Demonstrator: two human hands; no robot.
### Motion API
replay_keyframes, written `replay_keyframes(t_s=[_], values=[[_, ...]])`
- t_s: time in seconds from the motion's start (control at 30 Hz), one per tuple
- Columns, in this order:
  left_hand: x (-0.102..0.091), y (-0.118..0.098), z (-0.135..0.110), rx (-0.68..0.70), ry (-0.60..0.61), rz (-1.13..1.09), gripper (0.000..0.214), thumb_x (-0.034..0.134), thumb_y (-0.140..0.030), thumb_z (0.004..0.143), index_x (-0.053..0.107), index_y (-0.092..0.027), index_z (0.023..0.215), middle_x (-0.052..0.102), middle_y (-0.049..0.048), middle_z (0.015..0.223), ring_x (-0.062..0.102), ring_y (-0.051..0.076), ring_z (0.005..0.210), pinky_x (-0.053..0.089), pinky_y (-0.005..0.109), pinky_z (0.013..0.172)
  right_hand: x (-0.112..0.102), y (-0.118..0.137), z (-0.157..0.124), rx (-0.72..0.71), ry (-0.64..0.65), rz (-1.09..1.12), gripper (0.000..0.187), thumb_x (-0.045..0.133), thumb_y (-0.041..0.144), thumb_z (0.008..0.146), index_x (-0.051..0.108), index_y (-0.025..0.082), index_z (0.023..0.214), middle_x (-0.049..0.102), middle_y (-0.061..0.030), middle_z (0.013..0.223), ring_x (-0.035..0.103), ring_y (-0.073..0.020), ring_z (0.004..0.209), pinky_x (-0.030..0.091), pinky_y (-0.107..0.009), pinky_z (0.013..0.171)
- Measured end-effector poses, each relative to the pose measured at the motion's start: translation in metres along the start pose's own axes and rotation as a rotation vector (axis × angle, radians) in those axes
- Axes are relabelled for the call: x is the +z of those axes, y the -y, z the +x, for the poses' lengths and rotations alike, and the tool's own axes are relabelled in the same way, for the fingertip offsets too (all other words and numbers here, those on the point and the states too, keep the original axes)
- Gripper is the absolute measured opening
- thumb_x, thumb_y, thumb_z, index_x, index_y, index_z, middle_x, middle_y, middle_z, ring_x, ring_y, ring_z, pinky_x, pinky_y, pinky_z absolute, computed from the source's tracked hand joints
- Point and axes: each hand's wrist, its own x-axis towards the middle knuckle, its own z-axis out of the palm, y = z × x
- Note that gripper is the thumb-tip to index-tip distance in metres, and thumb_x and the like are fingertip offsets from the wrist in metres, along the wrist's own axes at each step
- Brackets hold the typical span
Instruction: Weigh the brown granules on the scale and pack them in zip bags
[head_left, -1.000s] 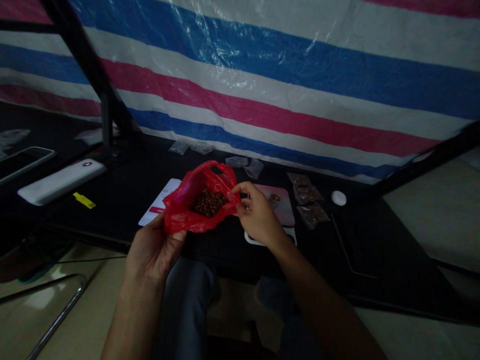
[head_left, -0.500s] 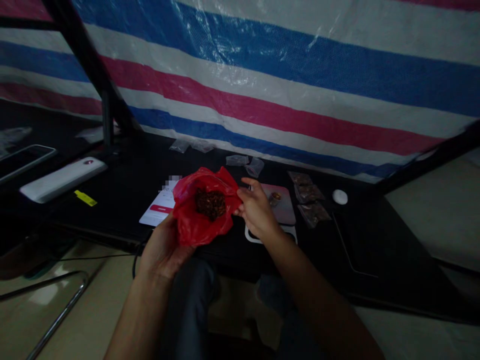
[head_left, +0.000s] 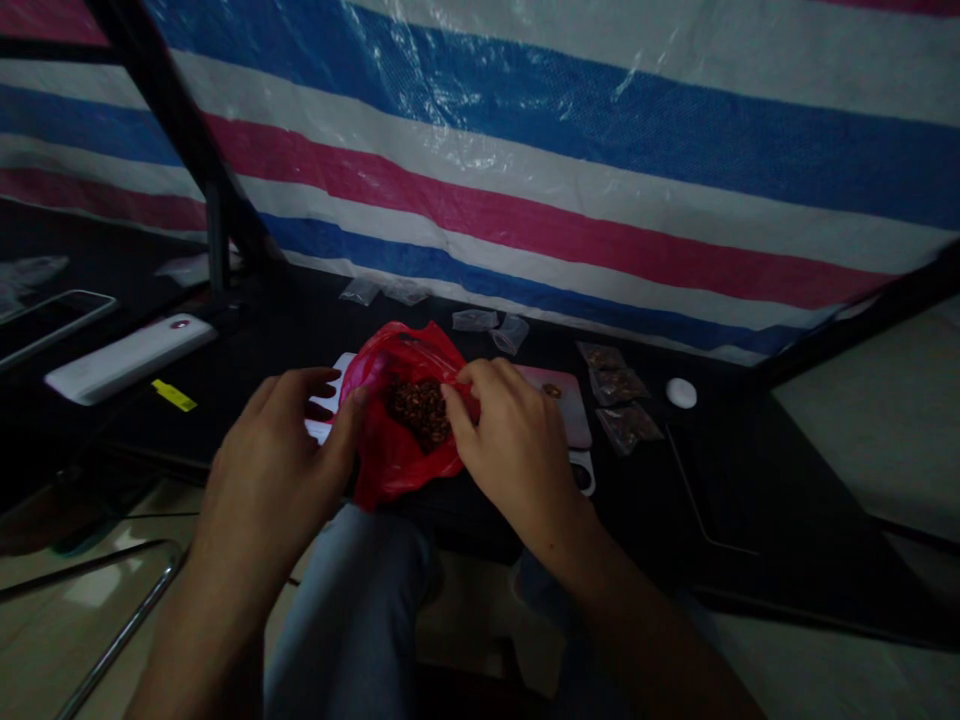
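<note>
"Red plastic bag (head_left: 397,460), mouth wide, with brown pieces (head_left: 420,408) heaped inside. Can you see who has hold of it?"

"Right hand (head_left: 517,440), from where I'm standing. Thumb on the inner side, fingers closed over the right rim, a bit of plastic pinched between."

"And the left hand (head_left: 277,450)?"

"Loose. Fingers curled, thumb well apart from them, with the thumb up against the bag's left side. Whether it bears any weight, I can't tell."

"Is the bag on the table (head_left: 757,440)?"

"It's at the near edge, just above the person's knees. I can't make out whether it touches down. It partly covers a bright white screen (head_left: 318,431)."

"What's that by the right hand?"

"Pinkish flat plate (head_left: 574,410), partly hidden, something small and gold-coloured on it. Beside it lie three clear packets (head_left: 628,428) with brown stuff in them, then a round white thing (head_left: 682,393)."

"And at the back?"

"Small clear bags (head_left: 474,320), crumpled, near the foot of the striped sheet (head_left: 525,200)."
</note>
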Motion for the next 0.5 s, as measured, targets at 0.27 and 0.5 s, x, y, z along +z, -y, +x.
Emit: replay_keyframes(t_s=[0.27, 0.5], values=[[0.039, 0.013, 0.064, 0.025, 0.322, 0.168, 0.036, 0.053, -0.037, 0.094, 0.068, -0.014, 0.117, 0.077, 0.0243, 0.110, 0.074, 0.044, 0.107, 0.056, 0.047, 0.083, 0.021, -0.013, 0.012, 0.119, 0.335, -0.132, 0.020, 0.049, 0.015, 0.105, 0.064, 0.014, 0.119, 0.079, -0.0189, 0.106, 0.079, -0.0332, 0.100, 0.059, -0.040, 0.078], [0.053, 0.012, 0.062, -0.229, 0.450, -0.701, 0.052, 0.053, -0.020, 0.072, 0.067, -0.014, 0.122, 0.078, 0.0106, 0.096, 0.074, 0.026, 0.077, 0.059, 0.034, 0.067, 0.018, -0.026, 0.019, 0.199, 0.314, -0.050, 0.036, 0.043, 0.007, 0.099, 0.055, 0.011, 0.133, 0.080, -0.0186, 0.106, 0.079, -0.0339, 0.103, 0.057, -0.043, 0.084]])
